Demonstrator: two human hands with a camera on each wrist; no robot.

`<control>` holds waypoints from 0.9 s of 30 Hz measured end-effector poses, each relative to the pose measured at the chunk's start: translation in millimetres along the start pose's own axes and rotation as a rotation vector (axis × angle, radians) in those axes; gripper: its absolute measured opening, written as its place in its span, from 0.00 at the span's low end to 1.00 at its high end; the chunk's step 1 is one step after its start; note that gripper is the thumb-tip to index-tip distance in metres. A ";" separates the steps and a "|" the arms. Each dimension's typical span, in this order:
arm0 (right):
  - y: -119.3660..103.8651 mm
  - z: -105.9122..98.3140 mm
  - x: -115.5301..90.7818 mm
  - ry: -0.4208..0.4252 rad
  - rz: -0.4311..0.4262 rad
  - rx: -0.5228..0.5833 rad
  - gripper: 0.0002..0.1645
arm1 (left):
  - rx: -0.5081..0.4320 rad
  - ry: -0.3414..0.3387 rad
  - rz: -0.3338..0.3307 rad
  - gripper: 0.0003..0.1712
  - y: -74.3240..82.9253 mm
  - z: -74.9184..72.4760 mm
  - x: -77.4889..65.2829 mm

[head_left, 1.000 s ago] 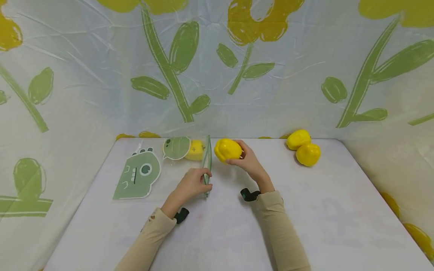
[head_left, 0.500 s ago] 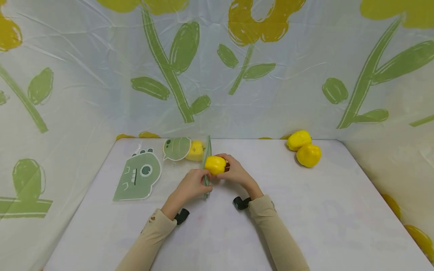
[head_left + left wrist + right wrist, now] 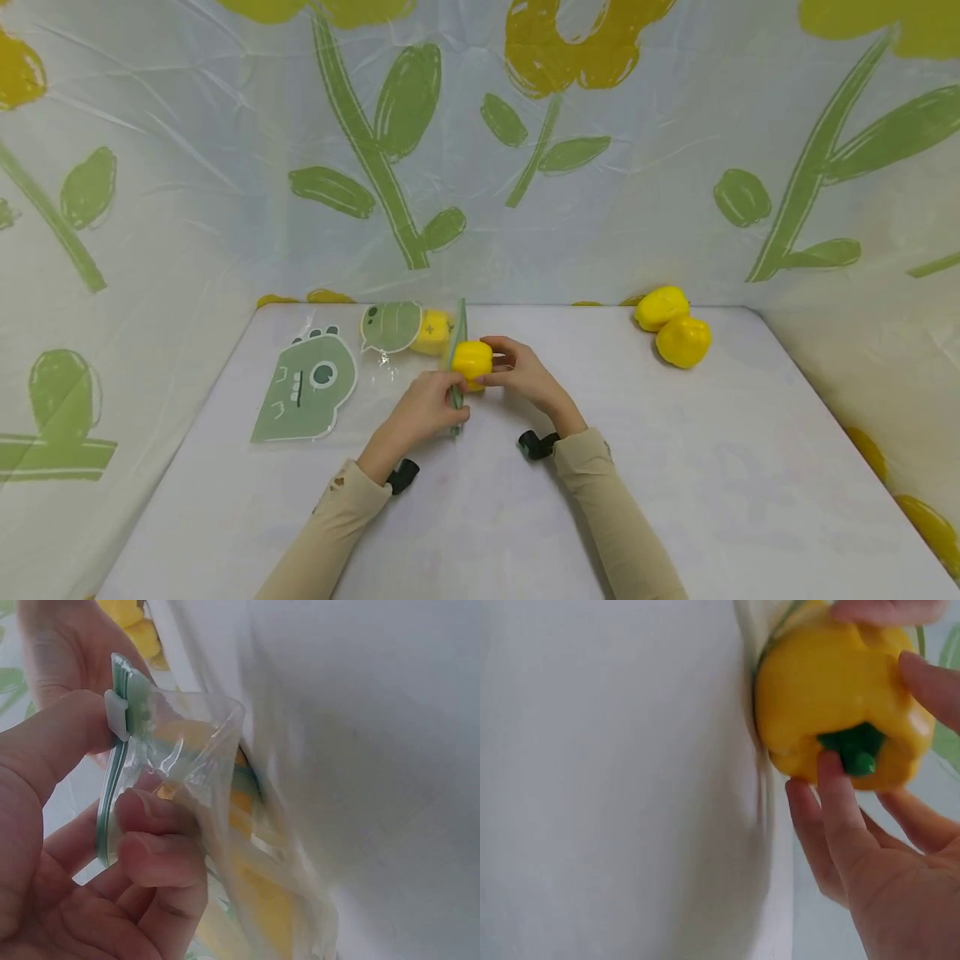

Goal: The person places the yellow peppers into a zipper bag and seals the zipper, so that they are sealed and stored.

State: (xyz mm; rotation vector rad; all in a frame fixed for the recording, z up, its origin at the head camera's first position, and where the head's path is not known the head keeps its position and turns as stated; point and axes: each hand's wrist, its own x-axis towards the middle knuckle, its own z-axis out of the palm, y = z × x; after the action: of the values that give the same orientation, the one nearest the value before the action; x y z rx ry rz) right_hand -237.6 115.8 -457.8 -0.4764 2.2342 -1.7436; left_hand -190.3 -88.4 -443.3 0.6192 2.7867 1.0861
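Note:
My left hand [image 3: 426, 404] pinches the green zip edge of a clear zip bag [image 3: 240, 769]; its white slider [image 3: 116, 715] sits by the thumb. A yellow bell pepper [image 3: 472, 360] stands partly inside the bag's mouth, stem end outward. My right hand [image 3: 525, 379] reaches in from the right, its fairly straight fingers touching the pepper's stem end. In the right wrist view one fingertip presses beside the green stem [image 3: 859, 754]. Another yellow bell pepper [image 3: 433, 332] lies inside the bag, partly behind a printed green cartoon.
Two more yellow bell peppers, a farther one [image 3: 662, 308] and a nearer one [image 3: 683, 342], lie together at the back right of the white table [image 3: 750, 467]. A flower-print cloth [image 3: 630, 208] hangs behind. The bag's printed green monster [image 3: 311, 387] spreads leftward.
My right hand has brought the pepper left and down to the bag's mouth, and its fingers have shifted to the stem end. The left hand stays at the zip edge.

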 end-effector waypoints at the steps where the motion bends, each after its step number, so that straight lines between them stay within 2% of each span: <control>1: 0.3 -0.8 0.0 0.004 -0.003 0.016 0.39 | 0.007 0.004 0.000 0.12 0.7 -0.6 0.0; 5: -0.2 2.6 1.1 0.026 -0.015 0.040 0.35 | 0.027 0.022 0.007 0.12 1.9 -2.2 -0.1; 9: -3.3 6.3 0.2 0.003 -0.030 0.064 0.32 | 0.034 0.046 0.030 0.12 3.0 -2.9 0.4; 13: -2.7 2.6 -1.7 -0.003 -0.053 0.038 0.26 | 0.037 0.066 0.040 0.12 3.8 -3.8 0.7; 20: 2.1 1.9 -0.7 0.022 -0.033 0.042 0.16 | 0.018 0.050 0.024 0.12 2.2 -3.9 1.5; 27: 2.8 12.1 1.3 0.009 -0.037 -0.015 0.14 | -0.010 0.052 0.050 0.11 1.2 -3.7 1.1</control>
State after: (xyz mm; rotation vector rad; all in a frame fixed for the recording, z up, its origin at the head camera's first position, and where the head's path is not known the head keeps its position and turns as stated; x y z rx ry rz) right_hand -234.3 105.2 -463.4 -0.5166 2.2601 -1.7515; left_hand -191.7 -89.5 -439.7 0.6720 2.8222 1.1412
